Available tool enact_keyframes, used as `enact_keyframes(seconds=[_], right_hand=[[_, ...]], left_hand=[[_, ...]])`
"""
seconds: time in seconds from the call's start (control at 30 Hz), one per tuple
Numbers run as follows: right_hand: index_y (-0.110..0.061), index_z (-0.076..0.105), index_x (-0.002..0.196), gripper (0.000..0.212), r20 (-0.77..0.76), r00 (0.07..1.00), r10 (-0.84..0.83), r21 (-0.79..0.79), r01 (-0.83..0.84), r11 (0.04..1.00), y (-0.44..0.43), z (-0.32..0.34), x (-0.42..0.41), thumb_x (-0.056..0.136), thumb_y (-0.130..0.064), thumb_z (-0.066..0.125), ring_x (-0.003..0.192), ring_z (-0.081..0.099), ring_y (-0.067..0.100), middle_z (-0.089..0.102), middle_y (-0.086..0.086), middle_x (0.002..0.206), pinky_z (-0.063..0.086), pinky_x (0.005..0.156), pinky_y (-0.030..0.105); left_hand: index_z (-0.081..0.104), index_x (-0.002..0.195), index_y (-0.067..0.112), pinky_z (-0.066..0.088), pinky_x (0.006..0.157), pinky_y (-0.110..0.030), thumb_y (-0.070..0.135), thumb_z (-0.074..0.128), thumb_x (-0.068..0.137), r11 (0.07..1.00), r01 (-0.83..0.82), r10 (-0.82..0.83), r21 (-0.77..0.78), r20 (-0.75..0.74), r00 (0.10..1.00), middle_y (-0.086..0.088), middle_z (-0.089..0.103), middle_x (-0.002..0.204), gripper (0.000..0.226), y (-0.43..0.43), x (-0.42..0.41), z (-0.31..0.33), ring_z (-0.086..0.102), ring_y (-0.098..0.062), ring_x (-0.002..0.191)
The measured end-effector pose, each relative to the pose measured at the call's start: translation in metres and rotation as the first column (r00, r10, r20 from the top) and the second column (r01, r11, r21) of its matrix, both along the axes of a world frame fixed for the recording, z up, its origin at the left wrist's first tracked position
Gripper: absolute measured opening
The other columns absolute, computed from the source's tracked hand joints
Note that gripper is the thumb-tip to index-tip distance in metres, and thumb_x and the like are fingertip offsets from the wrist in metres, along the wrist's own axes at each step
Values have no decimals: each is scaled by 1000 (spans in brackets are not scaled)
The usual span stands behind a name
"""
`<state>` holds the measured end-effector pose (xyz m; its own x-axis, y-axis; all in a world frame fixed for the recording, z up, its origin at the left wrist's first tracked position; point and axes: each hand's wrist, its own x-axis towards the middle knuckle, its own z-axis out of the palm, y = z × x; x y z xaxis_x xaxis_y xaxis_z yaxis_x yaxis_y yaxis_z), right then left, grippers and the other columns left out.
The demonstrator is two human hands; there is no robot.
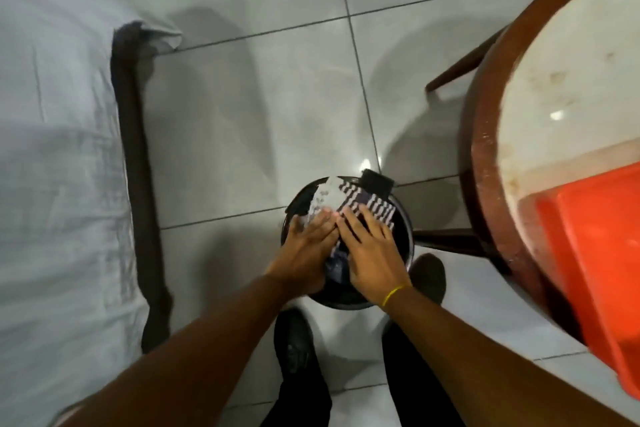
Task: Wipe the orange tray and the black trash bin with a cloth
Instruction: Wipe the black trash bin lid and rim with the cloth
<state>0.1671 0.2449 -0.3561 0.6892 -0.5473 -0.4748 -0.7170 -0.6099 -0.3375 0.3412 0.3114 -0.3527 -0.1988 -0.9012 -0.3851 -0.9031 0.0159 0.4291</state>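
Cloth (349, 199) under both hands, atop bin (403, 239)

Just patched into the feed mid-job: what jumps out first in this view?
Dead centre, both hands press flat on a striped cloth spread over the top of the black trash bin on the tiled floor: left hand, right hand with a yellow wristband. At the right edge, the bright orange tray sits on a round table, hanging over its near rim. A pale sheeted bed fills the left.

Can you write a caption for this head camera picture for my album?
Both hands, left and right, press a striped cloth flat onto the round black trash bin.
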Motion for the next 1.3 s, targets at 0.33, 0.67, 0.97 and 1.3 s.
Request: enact_keyframes(seconds=[0.33,0.67,0.97,1.3], right_hand=[[-23,14,176,83,86,977,-193,-175,206,963,23,-19,19,107,-63,36,172,1,33,0,3,186,7,131,66],[-28,28,173,78,92,946,-312,-271,325,906,31,-64,92,105,-65,38,168,17,36,23,2,183,1,129,72],[-29,45,166,73,217,711,668,-260,-618,742,15,-71,41,105,-70,40,168,22,36,37,4,177,-1,131,73],[-25,40,167,78,164,-63,984,-248,-969,-21,-24,-66,12,98,-59,55,170,14,34,30,5,180,1,133,68]], left_hand=[[49,144,15,44,107,-42,41,50,101,415,-904,900,99,-187,393,-15,62,140,50,7,25,-20,56,-30,128],[68,123,5,47,102,-41,61,32,103,208,-846,959,491,67,275,-23,68,126,70,-29,50,-72,60,-41,117],[74,114,10,47,104,-45,66,36,99,291,-794,942,533,-12,337,-20,72,118,69,-35,66,-92,63,-40,112],[62,59,11,46,71,-36,63,31,85,390,-833,918,393,-97,384,-10,65,65,66,-37,53,-100,62,-31,71]])
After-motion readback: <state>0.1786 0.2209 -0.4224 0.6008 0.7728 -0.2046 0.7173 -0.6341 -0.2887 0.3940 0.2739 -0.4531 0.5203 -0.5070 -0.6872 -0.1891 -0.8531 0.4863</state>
